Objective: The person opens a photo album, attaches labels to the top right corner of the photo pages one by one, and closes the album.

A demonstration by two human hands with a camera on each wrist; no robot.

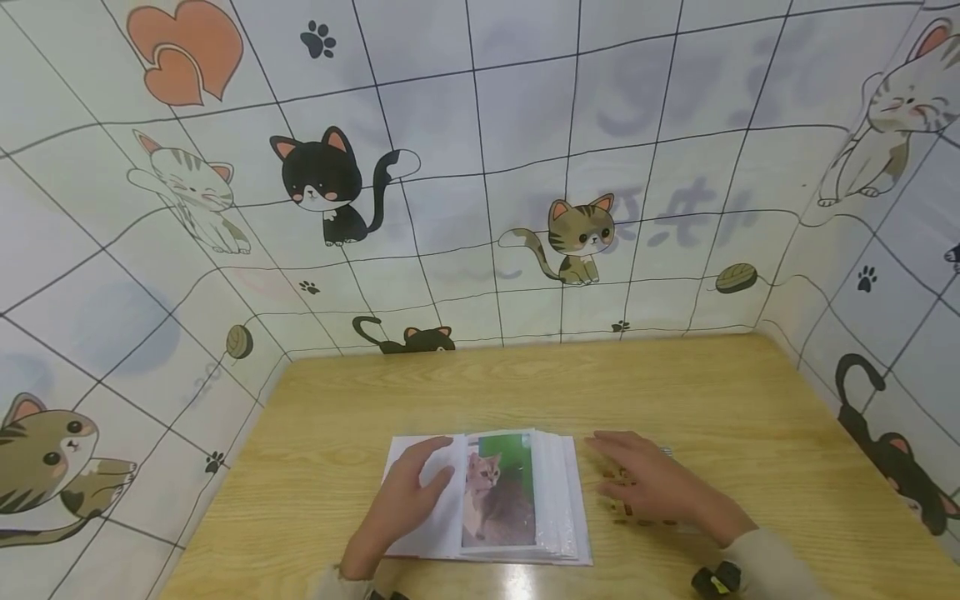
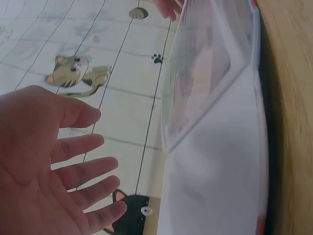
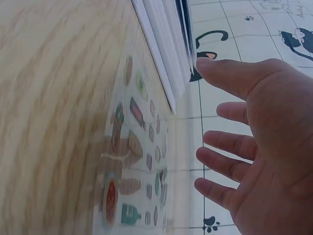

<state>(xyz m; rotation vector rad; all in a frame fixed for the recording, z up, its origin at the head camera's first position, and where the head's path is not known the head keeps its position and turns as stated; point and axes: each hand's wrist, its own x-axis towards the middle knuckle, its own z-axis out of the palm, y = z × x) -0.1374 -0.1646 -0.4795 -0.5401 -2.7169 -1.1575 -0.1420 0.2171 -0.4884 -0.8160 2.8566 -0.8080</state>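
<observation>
A photo album lies spread on the table, with a cat photo in the sleeve on its right side. Over the white left page hovers my left hand, fingers extended and apart, as the left wrist view also shows. My right hand is just right of the album, fingers loosely spread and holding nothing. Below it lies a clear sticker sheet printed with small food pictures and a bottle, partly hidden by the hand in the head view.
The wooden table meets a back wall and two side walls, all covered with cartoon cats on a grid pattern. In the right wrist view, the album's page edges stand close beside the sticker sheet.
</observation>
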